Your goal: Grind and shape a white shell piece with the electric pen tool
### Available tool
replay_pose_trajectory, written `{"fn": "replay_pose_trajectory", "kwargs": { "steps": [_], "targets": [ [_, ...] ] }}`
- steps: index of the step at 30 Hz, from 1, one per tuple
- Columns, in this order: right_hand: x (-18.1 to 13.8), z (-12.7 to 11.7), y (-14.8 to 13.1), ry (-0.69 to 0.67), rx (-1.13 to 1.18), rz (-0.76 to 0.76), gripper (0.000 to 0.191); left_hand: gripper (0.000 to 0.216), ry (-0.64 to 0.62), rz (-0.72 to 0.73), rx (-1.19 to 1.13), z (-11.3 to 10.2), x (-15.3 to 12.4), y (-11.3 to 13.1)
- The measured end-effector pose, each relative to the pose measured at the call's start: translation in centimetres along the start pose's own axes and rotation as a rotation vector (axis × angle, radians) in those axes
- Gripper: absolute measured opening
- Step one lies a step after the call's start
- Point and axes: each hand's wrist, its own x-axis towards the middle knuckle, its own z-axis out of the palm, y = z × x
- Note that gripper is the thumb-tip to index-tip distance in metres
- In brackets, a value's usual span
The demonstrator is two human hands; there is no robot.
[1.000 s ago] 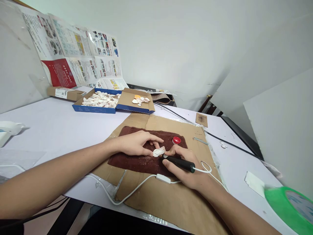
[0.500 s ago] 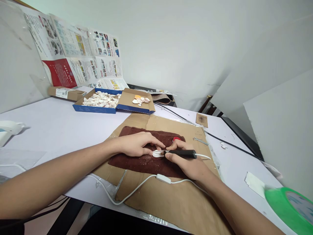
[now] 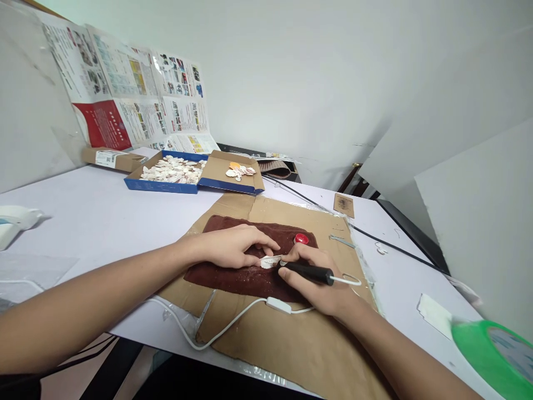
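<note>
A small flat white piece [image 3: 270, 261] with faint marks lies on a dark brown cloth [image 3: 233, 282]. My left hand [image 3: 237, 246] is closed at its left end, thumb and fingertips pinning it to the cloth. In my right hand [image 3: 318, 278] is a black-handled electric pen [image 3: 310, 273], like a soldering iron, with a white cord at its back end. Its tip is at the right side of the white piece; whether it touches is hidden by my fingers. Just beyond my right hand, a round red-topped tin [image 3: 301, 239] sits on the cloth.
Cardboard [image 3: 266, 339] lies under the cloth, crossed by a white cord with an inline switch [image 3: 278, 305]. Tweezers [image 3: 342, 240] lie at right. A blue box [image 3: 161, 185] of white pieces stands at the back left. Green tape [image 3: 470, 339] is at the right edge.
My right hand has turned slightly, and the pen's back end has dropped toward me. More of the red-topped tin shows now. My left hand has barely moved, still on the white piece.
</note>
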Motion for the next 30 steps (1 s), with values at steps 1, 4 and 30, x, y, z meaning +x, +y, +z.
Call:
{"fn": "replay_pose_trajectory", "kwargs": {
  "steps": [1,4,30],
  "targets": [
    [0.0,0.0,0.1,0.006,0.006,0.017,0.021,0.051,0.0,0.004,0.007,0.0,0.0,0.1],
    [0.0,0.1,0.2,-0.016,-0.029,0.006,0.018,0.05,0.001,0.018,0.034,0.1,-0.1,0.4],
    [0.2,-0.1,1.6,-0.009,0.073,-0.016,0.019,0.077,-0.085,-0.059,0.08,0.8,0.6,-0.3]
  ]
}}
